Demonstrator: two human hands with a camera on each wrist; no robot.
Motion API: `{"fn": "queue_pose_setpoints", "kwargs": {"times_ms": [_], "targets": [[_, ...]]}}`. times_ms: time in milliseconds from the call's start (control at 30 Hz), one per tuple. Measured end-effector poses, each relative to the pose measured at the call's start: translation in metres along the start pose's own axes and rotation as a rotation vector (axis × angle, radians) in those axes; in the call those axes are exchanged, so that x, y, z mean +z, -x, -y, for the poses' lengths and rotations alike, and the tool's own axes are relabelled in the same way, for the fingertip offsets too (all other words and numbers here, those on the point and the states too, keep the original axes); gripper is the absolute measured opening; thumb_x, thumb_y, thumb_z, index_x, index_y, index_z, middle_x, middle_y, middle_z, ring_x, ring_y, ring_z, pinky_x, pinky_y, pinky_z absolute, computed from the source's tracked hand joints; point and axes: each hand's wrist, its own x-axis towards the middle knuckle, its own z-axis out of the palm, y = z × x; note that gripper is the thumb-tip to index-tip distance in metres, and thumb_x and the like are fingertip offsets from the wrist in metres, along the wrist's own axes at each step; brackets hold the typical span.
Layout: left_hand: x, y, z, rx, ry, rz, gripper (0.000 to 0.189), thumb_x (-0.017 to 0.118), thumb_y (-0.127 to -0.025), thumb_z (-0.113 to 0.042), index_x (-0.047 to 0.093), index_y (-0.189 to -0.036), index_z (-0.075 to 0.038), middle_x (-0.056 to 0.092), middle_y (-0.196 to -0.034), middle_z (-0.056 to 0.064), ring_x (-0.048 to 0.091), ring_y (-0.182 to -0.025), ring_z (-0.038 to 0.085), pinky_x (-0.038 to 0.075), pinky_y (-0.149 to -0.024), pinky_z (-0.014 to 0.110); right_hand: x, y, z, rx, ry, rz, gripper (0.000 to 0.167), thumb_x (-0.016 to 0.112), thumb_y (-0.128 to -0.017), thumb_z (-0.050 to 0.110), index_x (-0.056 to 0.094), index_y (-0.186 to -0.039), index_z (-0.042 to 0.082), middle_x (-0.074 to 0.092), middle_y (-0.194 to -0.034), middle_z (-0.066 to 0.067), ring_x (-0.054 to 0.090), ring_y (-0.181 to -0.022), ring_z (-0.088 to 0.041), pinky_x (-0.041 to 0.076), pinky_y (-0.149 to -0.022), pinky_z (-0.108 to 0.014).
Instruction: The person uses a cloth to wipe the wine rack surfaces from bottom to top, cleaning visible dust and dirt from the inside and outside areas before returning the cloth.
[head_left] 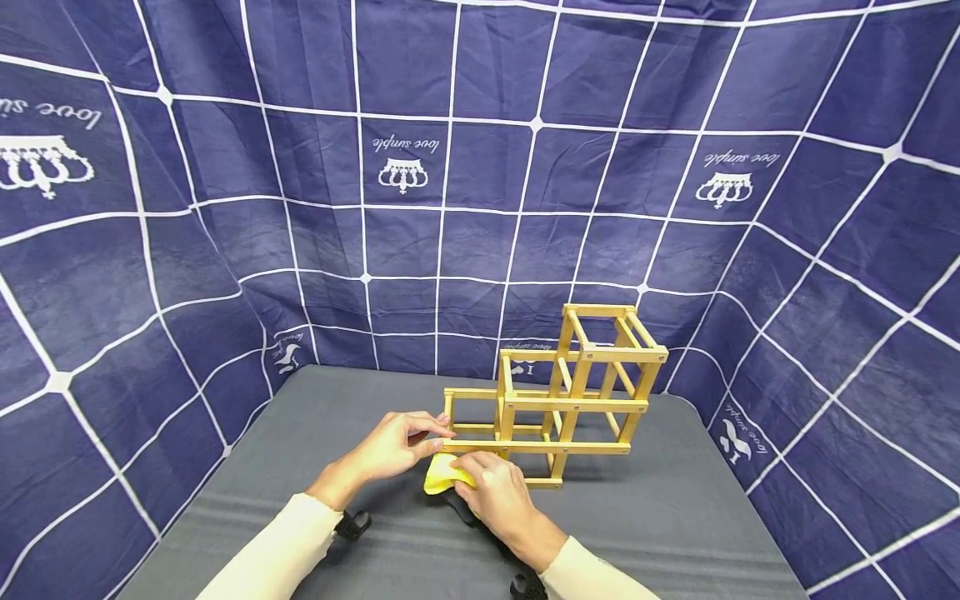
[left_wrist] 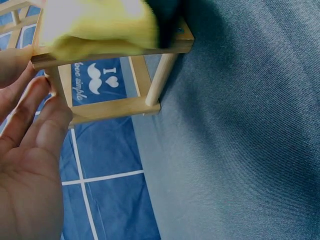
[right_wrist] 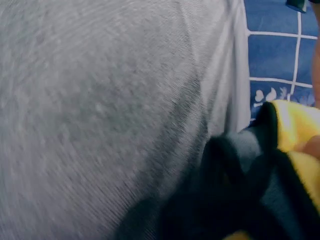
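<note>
A stepped rack of light wooden bars (head_left: 573,406) stands on the grey surface. At its low left end my left hand (head_left: 401,446) grips the corner; in the left wrist view the fingers (left_wrist: 52,122) lie against the post beneath the bar. My right hand (head_left: 498,492) holds a cloth (head_left: 448,473), yellow on one side and dark grey on the other, bunched under the fingers at the front bar. In the left wrist view the blurred yellow cloth (left_wrist: 102,30) covers part of that bar. The right wrist view shows its dark folds (right_wrist: 240,155) hanging down.
Grey fabric (head_left: 330,417) covers the table, with slight creases. Blue curtains (head_left: 480,242) with white grid lines close in the back and both sides, and the rack's tall right end stands near the back one. Black straps (head_left: 352,525) sit at the wrists.
</note>
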Motion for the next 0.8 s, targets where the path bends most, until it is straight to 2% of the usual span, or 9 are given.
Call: {"fn": "queue_pose_setpoints", "kwargs": {"times_ms": [100,167,233,367,433,600,667,800], "targets": [[0.000,0.000,-0.001,-0.010,-0.008,0.002,0.019,0.080,-0.110,-0.010,0.091,-0.124,-0.015,0.086,-0.135,0.013,0.076,-0.145,0.037,0.063,-0.119,0.040,0.002,0.002,0.003,0.044,0.027,0.121,0.036,0.108,-0.082,0.017,0.087,-0.111,0.018,0.087,-0.102,0.003,0.086,-0.089,-0.015,0.069,-0.070,-0.029],[0.000,0.000,-0.002,-0.015,-0.009,0.002,0.019,0.080,-0.110,-0.010,0.091,-0.124,-0.016,0.086,-0.135,0.012,0.076,-0.145,0.036,0.063,-0.119,0.041,0.003,0.003,0.004,0.054,0.033,0.147,0.035,0.108,-0.082,0.018,0.088,-0.110,0.019,0.087,-0.101,0.003,0.086,-0.087,-0.015,0.069,-0.069,-0.029],[0.001,0.000,-0.003,-0.005,-0.015,-0.002,0.019,0.080,-0.110,-0.008,0.091,-0.124,-0.016,0.086,-0.135,0.013,0.077,-0.144,0.038,0.063,-0.118,0.044,0.004,0.002,0.004,0.045,0.039,0.104,0.037,0.110,-0.080,0.018,0.087,-0.110,0.019,0.087,-0.101,0.004,0.085,-0.089,-0.015,0.069,-0.071,-0.030],[0.001,0.001,-0.002,0.014,-0.017,-0.015,0.019,0.081,-0.108,-0.006,0.091,-0.122,-0.013,0.086,-0.132,0.016,0.078,-0.141,0.041,0.064,-0.117,0.046,0.002,-0.001,0.002,0.015,0.016,-0.072,0.046,0.113,-0.073,0.017,0.086,-0.111,0.019,0.087,-0.102,0.004,0.086,-0.091,-0.014,0.070,-0.074,-0.029],[0.001,0.002,-0.002,0.013,-0.021,-0.020,0.018,0.082,-0.108,-0.006,0.092,-0.122,-0.013,0.087,-0.132,0.014,0.079,-0.140,0.041,0.064,-0.117,0.045,0.000,-0.002,0.001,0.001,-0.008,-0.119,0.049,0.114,-0.071,0.016,0.086,-0.111,0.019,0.087,-0.103,0.004,0.086,-0.091,-0.013,0.070,-0.074,-0.029],[0.002,0.003,-0.001,-0.021,0.006,-0.008,0.018,0.081,-0.109,-0.009,0.091,-0.123,-0.015,0.086,-0.134,0.012,0.076,-0.144,0.039,0.062,-0.120,0.047,-0.011,0.005,-0.006,-0.040,-0.036,-0.093,0.051,0.114,-0.069,0.014,0.085,-0.110,0.020,0.086,-0.102,0.006,0.084,-0.089,-0.011,0.069,-0.074,-0.028],[0.001,0.002,0.000,-0.026,0.010,-0.001,0.019,0.081,-0.110,-0.009,0.091,-0.124,-0.015,0.086,-0.135,0.012,0.076,-0.146,0.038,0.061,-0.121,0.046,-0.021,0.010,-0.012,-0.058,-0.052,-0.066,0.050,0.113,-0.071,0.014,0.083,-0.112,0.020,0.086,-0.104,0.006,0.083,-0.093,-0.011,0.069,-0.078,-0.028],[0.000,0.000,0.000,-0.005,0.002,0.001,0.018,0.081,-0.109,-0.009,0.091,-0.124,-0.013,0.087,-0.134,0.010,0.076,-0.145,0.036,0.060,-0.122,0.037,-0.043,0.021,-0.033,-0.112,-0.070,-0.087,0.048,0.108,-0.073,0.012,0.080,-0.112,0.018,0.082,-0.108,0.005,0.082,-0.096,-0.013,0.069,-0.082,-0.031]]}}
